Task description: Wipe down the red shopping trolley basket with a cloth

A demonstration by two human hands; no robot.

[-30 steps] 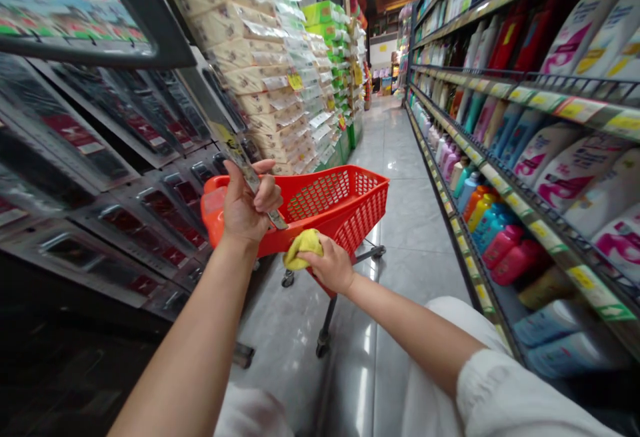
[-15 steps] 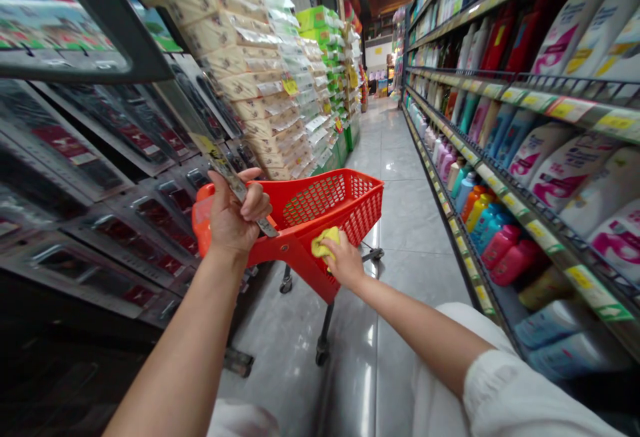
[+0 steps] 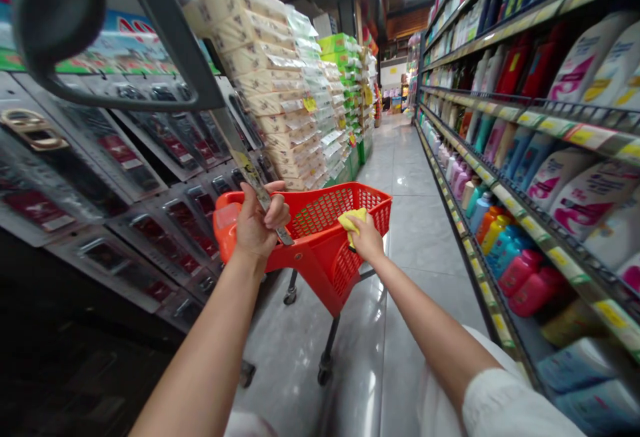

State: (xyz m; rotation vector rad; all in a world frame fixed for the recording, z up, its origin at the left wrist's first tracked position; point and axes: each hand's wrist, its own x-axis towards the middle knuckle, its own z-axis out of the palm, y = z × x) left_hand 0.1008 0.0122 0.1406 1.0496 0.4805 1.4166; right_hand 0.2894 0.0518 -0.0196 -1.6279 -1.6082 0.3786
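Head view: red cart [image 3: 320,270] sits mid-aisle on the grey floor [image 3: 425,244], between the hanging packs [image 3: 120,150] on the left and the shelf bottles [image 3: 520,270] on the right. Left hand [image 3: 257,226] has its fingers curled on the metal bar [image 3: 231,137] at the cart's near left end; index reaches past it, grip force can't be read. Right hand [image 3: 369,236] has fingers pinched onto the yellow cloth [image 3: 352,218], bunched at the cart's right rim. Main risk, my read: cart is on casters, so a hard push on the rim could roll or twist it if the left hand slackens; can't see any brake. Loose cloth could snag in the lattice holes or slip out if the pinch weakens. Right sleeve [image 3: 510,400] is near the shelf, so a wide elbow swing might knock bottles. The grey handle [image 3: 205,90] at far left looks joined to the bar; if so, a jerk there could hit the packs. Hard to see: cloth's underside, plus a small dark bit below it I can't identify; bar's back behind the fingers; basket bottom behind the near wall; right-side legs partly behind the right arm; lower left too dark, right sleeve cut off by the frame.
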